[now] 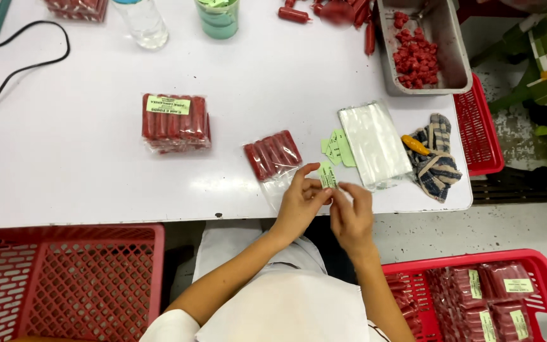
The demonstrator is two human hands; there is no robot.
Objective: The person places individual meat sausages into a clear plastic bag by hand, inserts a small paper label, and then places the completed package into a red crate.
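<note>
My left hand [299, 204] pinches a small green paper label [327, 175] upright at the white table's near edge. My right hand [351, 215] is beside it, fingertips touching the label's lower edge. Just left of the hands lies an open clear bag of red sausages [273, 155]. More green labels [337, 148] lie loose on the table behind the held one. A stack of empty clear bags [374, 144] sits to the right of them.
A labelled sausage pack [175, 121] lies mid-table. A metal tray [446, 47] of red pieces stands back right, with a striped cloth [437, 160] near it. Red baskets sit below: one empty [64, 278], one [539, 266] holding labelled packs. Bottle, green cup, black cable at back.
</note>
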